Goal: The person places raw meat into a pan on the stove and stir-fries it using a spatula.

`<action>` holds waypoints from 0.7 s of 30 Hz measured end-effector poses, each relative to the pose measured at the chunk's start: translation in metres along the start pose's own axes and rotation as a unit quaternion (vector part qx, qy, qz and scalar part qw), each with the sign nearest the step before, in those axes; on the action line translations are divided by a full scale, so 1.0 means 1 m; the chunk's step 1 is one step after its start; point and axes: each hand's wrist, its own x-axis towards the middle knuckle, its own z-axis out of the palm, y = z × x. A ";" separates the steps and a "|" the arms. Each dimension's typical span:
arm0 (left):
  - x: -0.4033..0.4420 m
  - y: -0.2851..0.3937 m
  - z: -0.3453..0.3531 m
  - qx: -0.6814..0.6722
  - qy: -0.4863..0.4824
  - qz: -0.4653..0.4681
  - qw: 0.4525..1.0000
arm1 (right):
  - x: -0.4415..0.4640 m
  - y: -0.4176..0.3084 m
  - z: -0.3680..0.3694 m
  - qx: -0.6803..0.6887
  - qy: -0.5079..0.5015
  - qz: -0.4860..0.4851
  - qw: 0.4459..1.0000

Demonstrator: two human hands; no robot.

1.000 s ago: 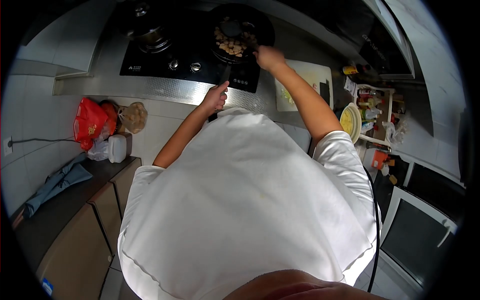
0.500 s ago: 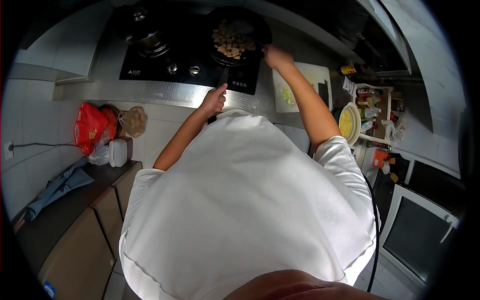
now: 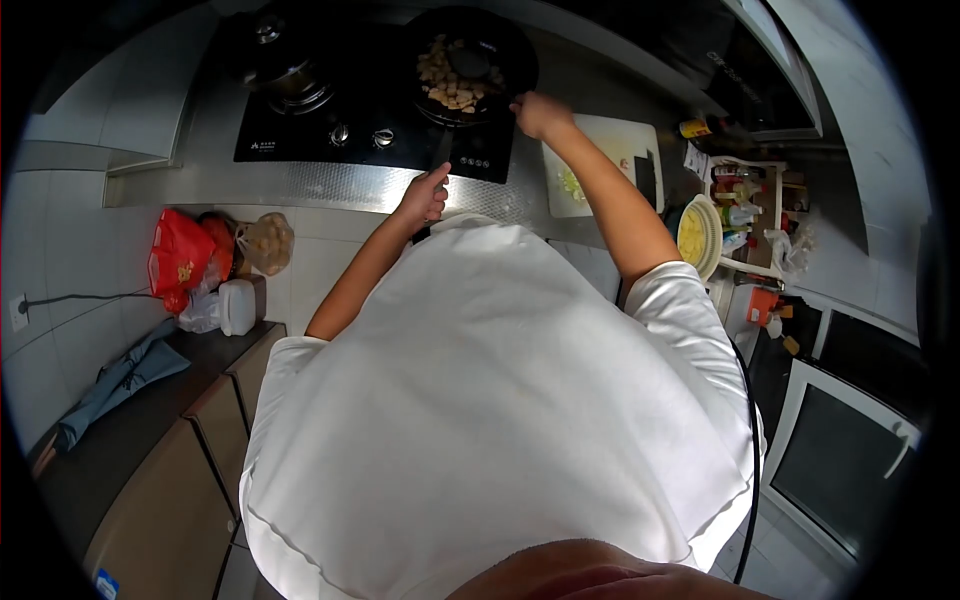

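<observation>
My left hand (image 3: 424,195) is closed round the dark handle (image 3: 445,148) of a black frying pan (image 3: 522,62) on the right burner. Browned chunks of food (image 3: 452,88) lie in the left and front part of the pan. At the pan's right edge, my right hand (image 3: 541,113) is closed on a thin dark utensil, whose far end is hard to make out against the pan. Beside my right forearm lies a white cutting board (image 3: 597,135) with chopped green pieces (image 3: 571,184) and a dark-bladed knife (image 3: 645,179).
A lidded pot (image 3: 290,80) stands on the left burner. To the right are a basket of yellow food (image 3: 697,237) and a rack of bottles (image 3: 742,215). Red bags (image 3: 180,255) and a white container (image 3: 237,306) are at the left.
My right hand moved right, then back left along the pan's edge. The food in the pan has shifted about. My left hand keeps its hold on the handle.
</observation>
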 end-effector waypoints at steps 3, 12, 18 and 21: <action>0.002 -0.005 -0.002 -0.003 0.000 -0.003 1.000 | -0.009 0.001 0.002 0.021 0.033 -0.010 0.999; 0.003 -0.003 -0.003 0.004 0.001 0.000 1.000 | -0.068 -0.008 -0.003 -0.016 0.073 0.065 0.995; 0.005 -0.004 -0.003 -0.005 0.002 0.002 1.000 | -0.070 -0.027 -0.014 -0.013 0.015 0.039 0.999; 0.004 -0.004 -0.004 -0.001 0.005 0.003 1.000 | -0.063 -0.025 -0.015 -0.018 -0.009 0.039 0.999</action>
